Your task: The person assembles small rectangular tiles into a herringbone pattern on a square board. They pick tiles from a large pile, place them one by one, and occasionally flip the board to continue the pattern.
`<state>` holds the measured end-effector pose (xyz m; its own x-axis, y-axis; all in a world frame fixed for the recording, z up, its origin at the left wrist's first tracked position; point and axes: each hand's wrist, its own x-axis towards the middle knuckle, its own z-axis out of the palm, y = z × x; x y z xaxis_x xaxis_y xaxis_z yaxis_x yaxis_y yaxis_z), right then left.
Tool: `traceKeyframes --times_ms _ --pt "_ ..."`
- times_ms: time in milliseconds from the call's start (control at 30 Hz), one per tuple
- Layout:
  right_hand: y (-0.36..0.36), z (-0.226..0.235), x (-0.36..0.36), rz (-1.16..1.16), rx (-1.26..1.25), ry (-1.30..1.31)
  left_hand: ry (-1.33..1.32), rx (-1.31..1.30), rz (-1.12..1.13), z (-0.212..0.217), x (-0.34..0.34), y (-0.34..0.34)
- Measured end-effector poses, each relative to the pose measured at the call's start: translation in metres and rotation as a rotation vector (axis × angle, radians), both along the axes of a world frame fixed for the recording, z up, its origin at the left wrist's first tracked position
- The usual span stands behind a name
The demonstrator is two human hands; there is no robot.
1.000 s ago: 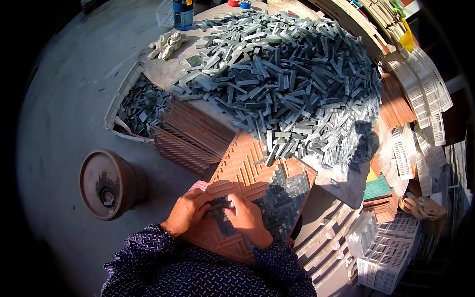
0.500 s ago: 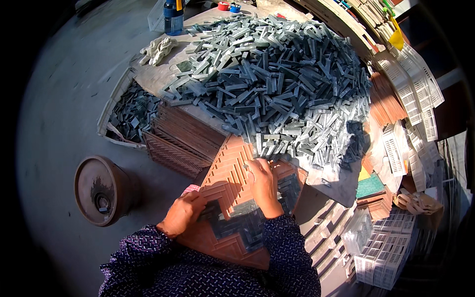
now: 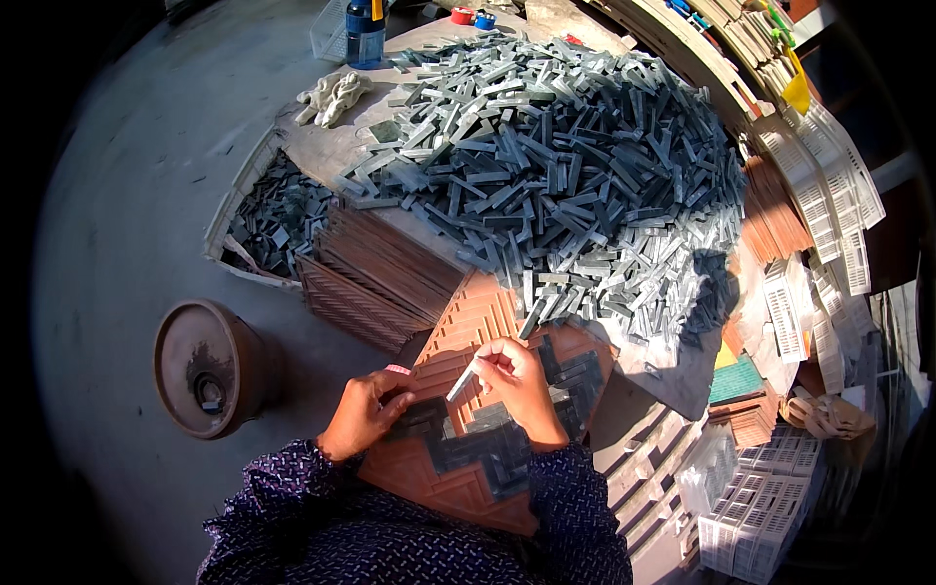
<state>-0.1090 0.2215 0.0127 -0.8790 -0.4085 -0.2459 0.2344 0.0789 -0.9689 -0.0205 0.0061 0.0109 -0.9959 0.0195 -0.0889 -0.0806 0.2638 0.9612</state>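
My right hand (image 3: 522, 395) pinches a pale grey stone strip (image 3: 461, 383), tilted above an orange-brown tray (image 3: 468, 331) with raised herringbone slots. Dark stone strips (image 3: 468, 450) fill a zigzag band across this tray; slots above and below the band are bare. A darker strip (image 3: 531, 320) sticks up just beyond my right hand's knuckles; whether that hand touches it I cannot tell. At the tray's left edge my left hand (image 3: 363, 414) is closed, its fingers curled, with a small pink thing (image 3: 397, 370) by the fingertips. What it grips is hidden.
Beyond the tray lies a large heap of stone strips (image 3: 575, 166). Stacked brown trays (image 3: 375, 278) and a white crate of dark pieces (image 3: 219, 219) are left of it. A round brown container (image 3: 161, 361) stands lower left; white crates (image 3: 756, 507) sit right.
My right hand has drawn back a little from the slots, and a pale strip now shows in its fingers. My left hand's thumb has shifted apart from its fingers. The view has moved slightly.
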Motion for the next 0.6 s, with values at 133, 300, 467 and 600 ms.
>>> traceKeyframes --times_ms 133,300,467,600 --pt "-0.01 0.022 0.009 0.045 0.006 -0.1 -0.342 0.56 -0.079 0.001 -0.006 0.019" --pt "-0.009 0.017 0.02 0.117 -0.017 -0.139 -0.183 0.261 -0.159 -0.016 -0.002 0.013" --pt "0.005 0.012 0.01 0.04 0.061 0.03 -0.459 0.365 0.039 -0.022 -0.039 -0.05" --pt "0.028 -0.004 -0.018 -0.132 0.214 0.221 -0.119 0.454 0.571 -0.041 -0.104 -0.185"
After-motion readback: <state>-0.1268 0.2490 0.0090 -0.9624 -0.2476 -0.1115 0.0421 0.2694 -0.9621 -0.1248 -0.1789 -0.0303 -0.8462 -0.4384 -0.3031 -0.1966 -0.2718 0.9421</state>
